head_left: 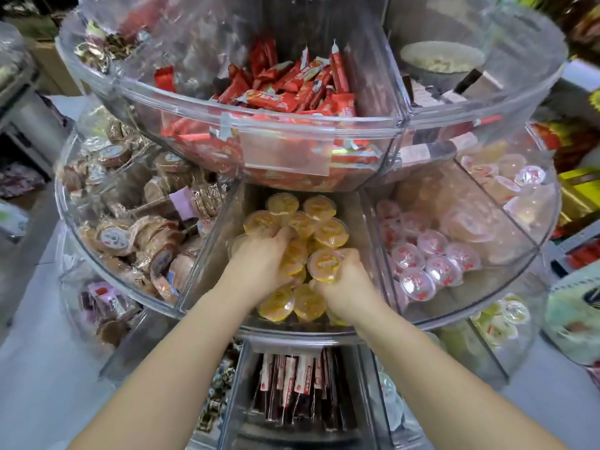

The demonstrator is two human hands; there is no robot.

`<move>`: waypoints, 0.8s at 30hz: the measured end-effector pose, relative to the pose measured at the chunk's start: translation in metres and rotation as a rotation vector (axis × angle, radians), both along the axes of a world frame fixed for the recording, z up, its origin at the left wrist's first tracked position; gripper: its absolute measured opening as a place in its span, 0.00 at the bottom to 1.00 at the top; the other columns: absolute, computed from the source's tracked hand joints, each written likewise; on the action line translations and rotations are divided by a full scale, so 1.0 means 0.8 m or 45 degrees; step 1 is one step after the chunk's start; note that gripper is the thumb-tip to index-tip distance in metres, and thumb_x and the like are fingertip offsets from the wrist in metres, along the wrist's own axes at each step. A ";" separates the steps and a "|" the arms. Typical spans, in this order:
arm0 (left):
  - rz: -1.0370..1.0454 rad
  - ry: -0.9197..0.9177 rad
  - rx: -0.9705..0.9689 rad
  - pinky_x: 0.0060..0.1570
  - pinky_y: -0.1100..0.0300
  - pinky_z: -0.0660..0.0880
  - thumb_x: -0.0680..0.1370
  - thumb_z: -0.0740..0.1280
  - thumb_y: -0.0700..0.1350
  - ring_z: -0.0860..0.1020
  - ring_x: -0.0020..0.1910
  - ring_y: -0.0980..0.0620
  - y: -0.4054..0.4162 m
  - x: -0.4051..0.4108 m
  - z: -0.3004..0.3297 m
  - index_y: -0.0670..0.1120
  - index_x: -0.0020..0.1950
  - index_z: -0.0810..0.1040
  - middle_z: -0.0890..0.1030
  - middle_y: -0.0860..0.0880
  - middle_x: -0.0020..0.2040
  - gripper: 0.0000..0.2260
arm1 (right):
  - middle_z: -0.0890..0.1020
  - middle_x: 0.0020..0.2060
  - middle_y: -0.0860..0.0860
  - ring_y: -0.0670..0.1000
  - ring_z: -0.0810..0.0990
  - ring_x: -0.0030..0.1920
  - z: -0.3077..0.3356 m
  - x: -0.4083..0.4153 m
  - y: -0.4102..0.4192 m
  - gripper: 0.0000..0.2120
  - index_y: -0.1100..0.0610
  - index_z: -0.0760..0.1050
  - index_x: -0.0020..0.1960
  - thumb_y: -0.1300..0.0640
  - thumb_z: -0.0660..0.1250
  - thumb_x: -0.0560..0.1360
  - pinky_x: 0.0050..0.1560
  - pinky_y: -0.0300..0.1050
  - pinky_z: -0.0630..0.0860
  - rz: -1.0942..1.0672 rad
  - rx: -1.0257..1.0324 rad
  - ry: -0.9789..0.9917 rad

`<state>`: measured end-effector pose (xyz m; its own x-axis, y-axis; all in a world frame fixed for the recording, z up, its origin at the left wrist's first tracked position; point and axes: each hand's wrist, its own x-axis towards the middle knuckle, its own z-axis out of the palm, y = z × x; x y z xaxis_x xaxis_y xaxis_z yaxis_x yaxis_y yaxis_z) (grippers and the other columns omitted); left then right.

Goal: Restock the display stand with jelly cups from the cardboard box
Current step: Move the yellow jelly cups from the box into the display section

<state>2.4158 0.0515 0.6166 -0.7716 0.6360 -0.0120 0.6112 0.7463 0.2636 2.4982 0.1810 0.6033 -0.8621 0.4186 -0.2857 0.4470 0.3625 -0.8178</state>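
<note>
Both hands are reaching into the display stand (293, 332)'s middle compartment. The left hand (259, 258) is lying among yellow jelly cups (329, 232), fingers curled; the right hand (345, 280) is gripping one jelly cup (324, 263)

I can read no text anywhere here. The red wrappers (292, 89) in the top tier carry print, as do the lids of the pink jelly cups (418, 264) and the round brown packs (113, 237), but it is all too blurred and small for me to make out.
</note>
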 end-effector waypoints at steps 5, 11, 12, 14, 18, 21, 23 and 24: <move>-0.115 0.140 -0.013 0.55 0.49 0.72 0.62 0.77 0.52 0.70 0.59 0.43 -0.008 -0.005 -0.005 0.45 0.67 0.70 0.72 0.44 0.61 0.36 | 0.75 0.53 0.54 0.55 0.77 0.52 -0.006 0.000 0.002 0.26 0.56 0.59 0.62 0.58 0.69 0.71 0.50 0.49 0.77 0.012 -0.039 -0.162; -0.145 0.134 0.040 0.55 0.51 0.70 0.65 0.71 0.42 0.74 0.57 0.43 -0.013 -0.015 0.000 0.46 0.59 0.77 0.77 0.46 0.58 0.22 | 0.75 0.53 0.54 0.55 0.77 0.50 -0.005 -0.001 -0.001 0.21 0.57 0.61 0.62 0.59 0.66 0.72 0.46 0.49 0.77 -0.071 0.029 -0.090; -0.144 0.135 0.046 0.55 0.51 0.69 0.65 0.71 0.43 0.74 0.56 0.43 -0.013 -0.015 -0.001 0.47 0.58 0.77 0.77 0.46 0.57 0.21 | 0.75 0.54 0.54 0.55 0.76 0.50 -0.005 -0.003 -0.002 0.23 0.57 0.60 0.63 0.59 0.67 0.72 0.45 0.48 0.76 -0.087 0.010 -0.079; -0.129 0.152 0.039 0.54 0.52 0.67 0.65 0.71 0.44 0.73 0.56 0.44 -0.013 -0.015 -0.003 0.47 0.57 0.78 0.76 0.47 0.56 0.20 | 0.72 0.56 0.52 0.52 0.73 0.52 -0.005 -0.007 -0.003 0.28 0.58 0.57 0.66 0.58 0.69 0.72 0.47 0.45 0.73 -0.085 -0.030 -0.085; -0.137 0.172 0.021 0.51 0.52 0.66 0.65 0.72 0.46 0.71 0.56 0.45 -0.016 -0.018 -0.006 0.48 0.56 0.77 0.76 0.49 0.56 0.20 | 0.71 0.60 0.51 0.53 0.72 0.58 -0.008 -0.007 -0.001 0.34 0.57 0.54 0.70 0.58 0.69 0.72 0.53 0.45 0.71 -0.068 -0.144 -0.128; -0.168 0.165 0.012 0.49 0.55 0.64 0.65 0.72 0.47 0.70 0.57 0.47 -0.019 -0.022 -0.006 0.49 0.57 0.77 0.76 0.51 0.56 0.20 | 0.74 0.58 0.52 0.53 0.74 0.57 -0.010 -0.005 -0.001 0.29 0.57 0.58 0.68 0.58 0.68 0.73 0.52 0.45 0.72 -0.122 -0.167 -0.086; -0.206 0.145 0.015 0.52 0.54 0.65 0.65 0.73 0.50 0.69 0.57 0.47 -0.019 -0.022 -0.005 0.49 0.57 0.76 0.76 0.51 0.58 0.21 | 0.75 0.57 0.51 0.52 0.75 0.56 -0.010 -0.008 -0.002 0.27 0.57 0.61 0.67 0.57 0.69 0.73 0.51 0.45 0.72 -0.154 -0.153 -0.067; -0.244 0.126 0.041 0.54 0.53 0.67 0.65 0.74 0.51 0.70 0.57 0.47 -0.018 -0.022 -0.004 0.48 0.57 0.76 0.76 0.50 0.58 0.22 | 0.75 0.55 0.51 0.51 0.75 0.54 -0.009 -0.010 -0.003 0.26 0.57 0.62 0.65 0.57 0.69 0.72 0.50 0.44 0.72 -0.159 -0.141 -0.059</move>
